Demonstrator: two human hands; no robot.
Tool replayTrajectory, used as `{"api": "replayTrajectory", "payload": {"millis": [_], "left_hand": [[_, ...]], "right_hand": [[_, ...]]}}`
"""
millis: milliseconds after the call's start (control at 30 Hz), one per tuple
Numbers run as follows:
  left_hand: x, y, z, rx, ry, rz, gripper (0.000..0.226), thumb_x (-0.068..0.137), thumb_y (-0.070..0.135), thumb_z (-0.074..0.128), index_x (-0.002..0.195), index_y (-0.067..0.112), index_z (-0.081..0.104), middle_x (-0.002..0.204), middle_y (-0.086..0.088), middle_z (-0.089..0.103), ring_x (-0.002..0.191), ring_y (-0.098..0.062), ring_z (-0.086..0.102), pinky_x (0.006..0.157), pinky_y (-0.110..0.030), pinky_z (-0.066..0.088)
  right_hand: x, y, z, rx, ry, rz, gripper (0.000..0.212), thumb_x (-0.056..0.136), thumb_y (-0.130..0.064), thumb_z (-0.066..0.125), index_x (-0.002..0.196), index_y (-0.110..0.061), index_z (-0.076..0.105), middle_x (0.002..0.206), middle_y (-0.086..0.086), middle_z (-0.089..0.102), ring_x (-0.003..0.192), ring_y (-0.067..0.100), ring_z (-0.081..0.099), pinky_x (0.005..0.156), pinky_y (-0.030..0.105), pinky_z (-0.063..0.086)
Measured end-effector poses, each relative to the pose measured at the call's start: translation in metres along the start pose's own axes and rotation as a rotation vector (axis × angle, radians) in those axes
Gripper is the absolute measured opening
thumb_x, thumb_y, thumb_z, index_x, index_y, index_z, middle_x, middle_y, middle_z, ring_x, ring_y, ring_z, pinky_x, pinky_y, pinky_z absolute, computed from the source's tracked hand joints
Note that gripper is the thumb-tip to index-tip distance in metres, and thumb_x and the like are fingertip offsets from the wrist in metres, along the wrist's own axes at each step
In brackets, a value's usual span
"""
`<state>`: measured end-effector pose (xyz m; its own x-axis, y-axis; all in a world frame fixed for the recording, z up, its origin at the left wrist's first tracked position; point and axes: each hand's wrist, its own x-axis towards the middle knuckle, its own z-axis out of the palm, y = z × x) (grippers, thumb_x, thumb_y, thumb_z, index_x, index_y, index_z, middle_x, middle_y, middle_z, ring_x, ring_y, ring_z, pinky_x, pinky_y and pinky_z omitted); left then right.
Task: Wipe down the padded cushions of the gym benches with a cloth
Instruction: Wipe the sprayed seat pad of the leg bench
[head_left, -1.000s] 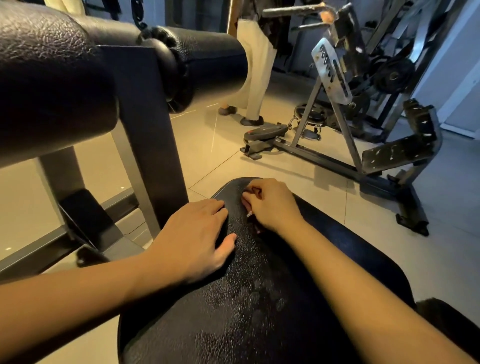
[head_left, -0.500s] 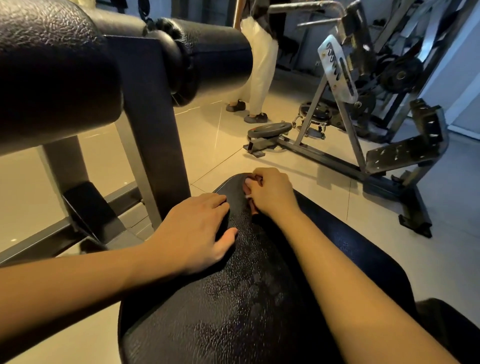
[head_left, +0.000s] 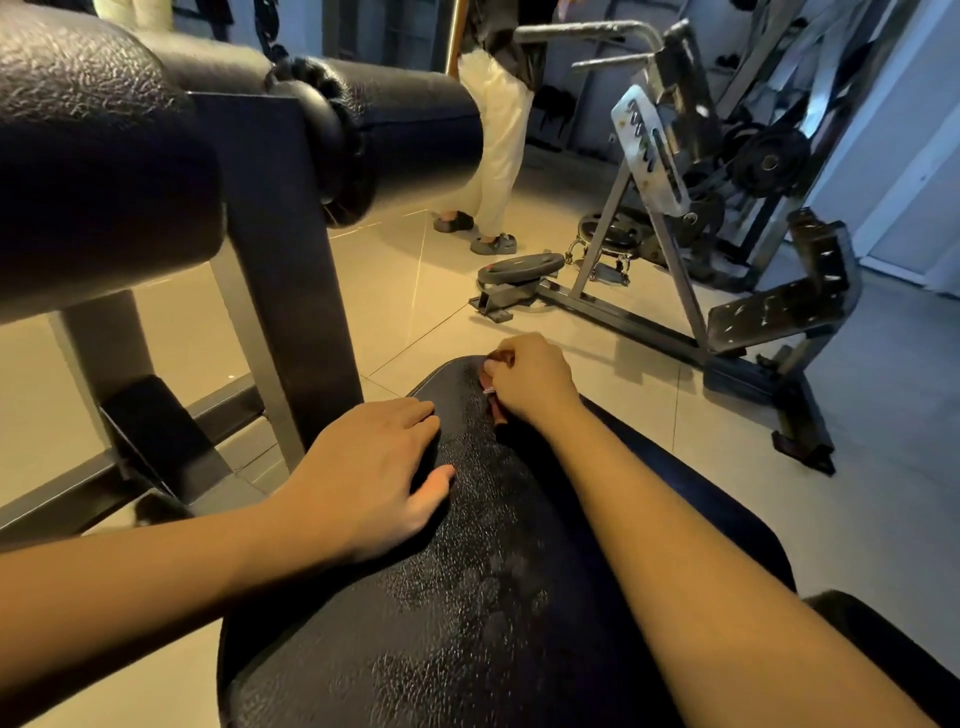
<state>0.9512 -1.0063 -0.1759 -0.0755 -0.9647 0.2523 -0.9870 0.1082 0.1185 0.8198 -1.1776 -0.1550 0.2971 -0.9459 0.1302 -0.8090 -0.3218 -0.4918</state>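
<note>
The left hand (head_left: 363, 478) lies flat and relaxed, palm down with fingers straight, on the left edge of the black bench cushion (head_left: 467, 623). The right hand (head_left: 530, 379), arm stretched along the cushion, curls its fingers and pinches a small reddish item (head_left: 501, 357) at the far tip; what it is cannot be told.

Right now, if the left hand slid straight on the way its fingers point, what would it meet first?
Probably the right hand, gripping a small cloth near the cushion's far end.
</note>
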Motion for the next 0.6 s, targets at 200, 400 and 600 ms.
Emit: {"api": "replayTrajectory", "payload": {"millis": [200,400,600], "left_hand": [[0.003,0.001,0.004,-0.009,0.0,-0.011,0.074,0.089,0.065,0.022,0.126,0.017,0.064,0.131,0.0,0.063,0.119,-0.018,0.057,0.104,-0.039,0.048],[0.003,-0.001,0.002,-0.014,-0.022,-0.018,0.076,0.088,0.067,0.021,0.129,0.017,0.062,0.134,0.0,0.061,0.123,-0.019,0.056,0.106,-0.038,0.046],[0.004,0.0,0.005,-0.015,-0.013,-0.036,0.07,0.088,0.065,0.027,0.121,0.017,0.066,0.127,0.0,0.065,0.117,-0.02,0.06,0.099,-0.041,0.051]], "right_hand": [[-0.02,0.032,-0.023,0.002,-0.145,-0.03,0.009,0.094,-0.017,0.065,0.093,-0.011,0.071,0.091,0.007,0.067,0.089,0.027,0.06,0.072,0.031,0.043],[0.007,0.019,-0.012,-0.014,-0.015,0.038,0.014,0.095,-0.018,0.059,0.09,-0.014,0.072,0.091,0.011,0.07,0.089,0.033,0.064,0.07,0.033,0.047],[-0.032,0.023,-0.015,-0.08,-0.114,-0.103,0.02,0.097,-0.022,0.061,0.078,-0.024,0.065,0.079,0.0,0.064,0.084,0.026,0.061,0.072,0.033,0.044]]}}
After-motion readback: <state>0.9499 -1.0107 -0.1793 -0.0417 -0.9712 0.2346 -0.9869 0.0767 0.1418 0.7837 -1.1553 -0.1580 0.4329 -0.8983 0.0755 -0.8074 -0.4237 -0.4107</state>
